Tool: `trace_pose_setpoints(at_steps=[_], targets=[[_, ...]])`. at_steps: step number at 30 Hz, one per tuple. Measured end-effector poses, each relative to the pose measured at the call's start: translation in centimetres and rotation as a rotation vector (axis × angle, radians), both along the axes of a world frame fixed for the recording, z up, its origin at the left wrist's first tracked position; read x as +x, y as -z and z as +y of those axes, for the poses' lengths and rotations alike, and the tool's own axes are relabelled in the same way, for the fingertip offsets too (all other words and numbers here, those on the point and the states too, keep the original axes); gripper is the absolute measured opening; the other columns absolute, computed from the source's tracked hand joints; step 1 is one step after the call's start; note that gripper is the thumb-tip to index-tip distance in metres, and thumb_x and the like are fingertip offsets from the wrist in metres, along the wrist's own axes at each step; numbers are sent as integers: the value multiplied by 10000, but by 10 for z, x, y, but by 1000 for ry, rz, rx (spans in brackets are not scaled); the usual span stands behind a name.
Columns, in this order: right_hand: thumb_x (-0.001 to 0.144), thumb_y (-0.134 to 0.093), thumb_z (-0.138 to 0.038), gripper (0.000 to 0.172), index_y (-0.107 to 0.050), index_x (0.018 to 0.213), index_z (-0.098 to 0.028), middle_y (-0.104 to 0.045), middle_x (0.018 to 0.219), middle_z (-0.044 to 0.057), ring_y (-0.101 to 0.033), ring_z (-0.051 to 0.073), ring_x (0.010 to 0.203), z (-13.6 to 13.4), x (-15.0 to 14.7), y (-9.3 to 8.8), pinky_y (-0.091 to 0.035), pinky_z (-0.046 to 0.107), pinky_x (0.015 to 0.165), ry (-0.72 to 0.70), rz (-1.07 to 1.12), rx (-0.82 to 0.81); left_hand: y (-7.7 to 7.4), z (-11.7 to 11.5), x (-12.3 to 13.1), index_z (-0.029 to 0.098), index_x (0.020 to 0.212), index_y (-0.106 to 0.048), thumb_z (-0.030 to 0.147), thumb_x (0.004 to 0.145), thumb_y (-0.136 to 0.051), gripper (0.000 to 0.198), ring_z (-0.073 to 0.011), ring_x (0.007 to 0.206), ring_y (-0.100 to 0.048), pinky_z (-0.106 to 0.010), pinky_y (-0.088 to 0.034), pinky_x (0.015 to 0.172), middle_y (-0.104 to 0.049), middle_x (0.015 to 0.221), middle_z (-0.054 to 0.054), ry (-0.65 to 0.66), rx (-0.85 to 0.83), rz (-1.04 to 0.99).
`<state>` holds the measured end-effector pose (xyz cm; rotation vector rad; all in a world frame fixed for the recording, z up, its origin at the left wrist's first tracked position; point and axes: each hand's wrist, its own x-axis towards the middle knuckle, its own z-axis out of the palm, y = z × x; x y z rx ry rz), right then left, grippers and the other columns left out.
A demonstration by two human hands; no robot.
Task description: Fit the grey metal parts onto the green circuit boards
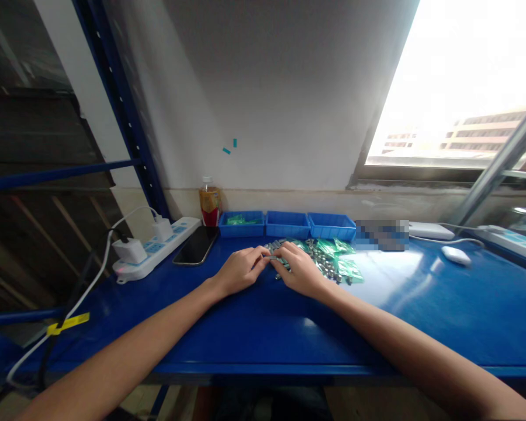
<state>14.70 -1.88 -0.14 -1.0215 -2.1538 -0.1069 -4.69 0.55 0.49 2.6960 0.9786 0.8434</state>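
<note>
My left hand (242,270) and my right hand (301,270) meet over the blue table, fingertips pinched close together. Between them is a small grey metal part (272,258), too small to tell its exact kind. A pile of small silver metal parts (328,268) lies beside and behind my right hand, partly hidden by it. Green printed plastic bags (349,269) lie among these parts and to their right.
Three blue bins (287,224) line the wall, the left one holding green bags (241,220). A drink bottle (210,202), phone (196,245) and power strip (158,251) stand left. A white case (456,255) and another power strip (515,242) are right.
</note>
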Motion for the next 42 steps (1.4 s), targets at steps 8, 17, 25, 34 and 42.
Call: trace_pose_setpoints(at_steps=[8,17,25,34,42], targets=[[934,-437,-273,188,-553,807,-198,-569,785,49,-530,187,785,1,1,1,-436,317,732,11,-7,-31,2,-1,1,205,1051,-523,307,913,-474,179,-155,756,-615,-245,-441,689,-636,820,-11,1,20,-23],[874,-527,-245,82,-538,939,-198,-592,896,63,-551,201,854,-1,0,1,-453,327,771,-17,19,-13,1,1,0,185,945,-576,336,968,-344,278,-174,826,-612,-267,-443,746,-644,872,-44,-6,29,41],[931,-437,-241,131,-546,876,-194,-587,846,58,-545,186,830,1,1,2,-442,313,767,-9,18,-20,1,0,1,197,1105,-518,331,911,-481,239,-160,804,-603,-262,-453,729,-629,905,-31,21,17,-37],[918,-460,-262,123,-538,849,-197,-594,811,49,-542,187,794,0,0,2,-437,316,740,-17,17,-23,-2,-1,1,192,997,-558,328,948,-403,212,-168,833,-579,-269,-437,737,-609,903,-43,15,84,12],[867,-522,-243,60,-527,907,-199,-589,857,56,-548,196,821,-2,0,0,-449,323,752,-12,23,-20,0,2,0,181,886,-587,339,974,-314,328,-173,829,-576,-278,-437,756,-611,845,-46,5,81,52]])
